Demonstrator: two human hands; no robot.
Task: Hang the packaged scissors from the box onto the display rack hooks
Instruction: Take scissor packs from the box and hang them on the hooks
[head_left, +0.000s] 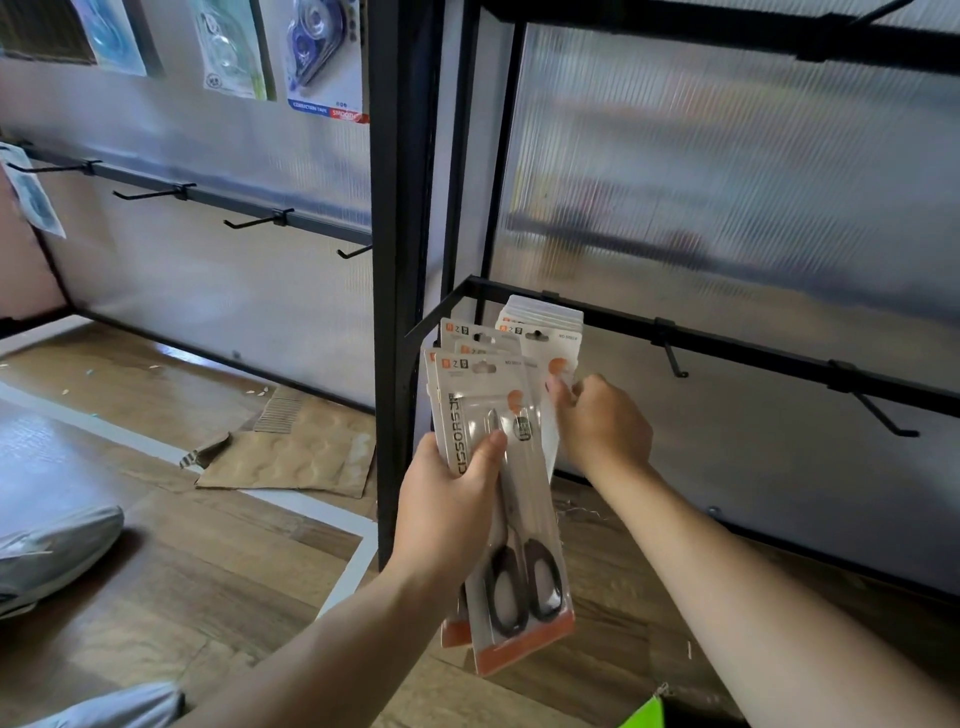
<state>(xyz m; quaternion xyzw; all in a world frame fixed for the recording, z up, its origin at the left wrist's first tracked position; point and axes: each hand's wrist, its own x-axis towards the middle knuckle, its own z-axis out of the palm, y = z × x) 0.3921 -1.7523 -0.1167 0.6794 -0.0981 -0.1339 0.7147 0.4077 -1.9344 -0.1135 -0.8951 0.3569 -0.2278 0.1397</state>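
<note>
My left hand (449, 506) grips a fanned stack of packaged scissors (519, 519), white cards with orange bottoms and black-handled scissors inside. Just behind and to the right, several more scissor packs (540, 332) hang on a hook of the black rack bar (753, 345). My right hand (602, 421) has its fingers curled on the edge of one of those hanging packs. The hook under the hanging packs is hidden by them. No box is in view.
Empty hooks (675, 364) (883, 418) stick out along the same bar to the right. A black upright post (387, 260) divides this rack from the left one, which has several bare hooks (156, 193) and correction tape packs (324, 57) above. Torn cardboard (291, 457) lies on the wooden floor.
</note>
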